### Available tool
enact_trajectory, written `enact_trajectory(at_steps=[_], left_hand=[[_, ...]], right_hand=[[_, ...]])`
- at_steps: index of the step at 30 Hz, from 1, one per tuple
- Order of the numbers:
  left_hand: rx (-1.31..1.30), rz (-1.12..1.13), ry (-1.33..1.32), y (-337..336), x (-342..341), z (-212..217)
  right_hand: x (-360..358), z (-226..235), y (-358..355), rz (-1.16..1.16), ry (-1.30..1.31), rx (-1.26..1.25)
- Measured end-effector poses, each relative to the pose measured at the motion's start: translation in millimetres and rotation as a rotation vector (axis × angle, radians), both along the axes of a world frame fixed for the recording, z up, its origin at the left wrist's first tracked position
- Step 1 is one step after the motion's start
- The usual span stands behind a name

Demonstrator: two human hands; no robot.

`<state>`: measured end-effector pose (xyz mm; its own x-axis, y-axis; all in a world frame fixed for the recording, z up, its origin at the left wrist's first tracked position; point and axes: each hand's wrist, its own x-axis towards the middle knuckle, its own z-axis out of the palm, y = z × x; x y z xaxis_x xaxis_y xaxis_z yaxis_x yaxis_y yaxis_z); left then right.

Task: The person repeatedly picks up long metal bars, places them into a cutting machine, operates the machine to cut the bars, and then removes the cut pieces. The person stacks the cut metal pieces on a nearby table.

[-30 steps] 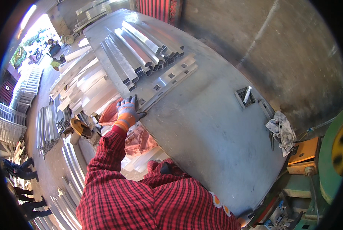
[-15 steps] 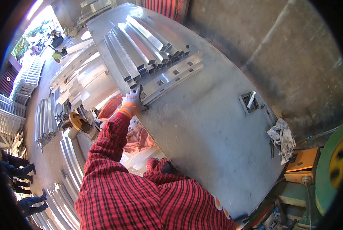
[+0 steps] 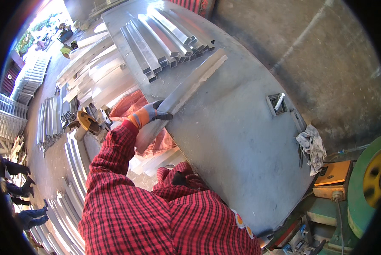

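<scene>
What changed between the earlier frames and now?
The left hand, earlier at the near end of the metal bar, now grips it further along. That end has swung away from the square tubes, past the edge of the table; the bar's square cut-outs no longer show. Tubes and rag stay put.

Left hand [image 3: 153,113] gripping metal bar [image 3: 194,83], tubes [image 3: 159,39] beyond

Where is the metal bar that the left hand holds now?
In the upper middle of the head view, the metal bar slants across the left edge of the table, held by the left hand, its far end close to the square tubes.
</scene>
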<state>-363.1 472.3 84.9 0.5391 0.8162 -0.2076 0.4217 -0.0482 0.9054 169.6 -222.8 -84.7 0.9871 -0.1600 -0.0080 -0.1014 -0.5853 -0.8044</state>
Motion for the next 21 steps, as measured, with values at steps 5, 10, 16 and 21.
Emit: enact_trajectory(at_steps=[5, 10, 16, 21], left_hand=[[-0.175, 0.082, -0.131, -71.0, 0.5, 19.8], [-0.056, 0.171, -0.189, -136.1, -10.8, 43.2], [-0.179, 0.499, -0.274, -224.6, -54.0, 47.7], [-0.075, 0.766, -0.300, -311.4, -100.1, 43.5]], right_hand=[[-0.2, 44.2, 36.7, 0.062, -0.120, -0.218], [-11.8, 116.3, 135.9, 0.353, -0.366, -0.413], [-53.7, 131.7, 281.9, 1.013, 0.003, 0.627], [-119.9, 111.1, 371.5, 1.487, -0.293, 0.392]])
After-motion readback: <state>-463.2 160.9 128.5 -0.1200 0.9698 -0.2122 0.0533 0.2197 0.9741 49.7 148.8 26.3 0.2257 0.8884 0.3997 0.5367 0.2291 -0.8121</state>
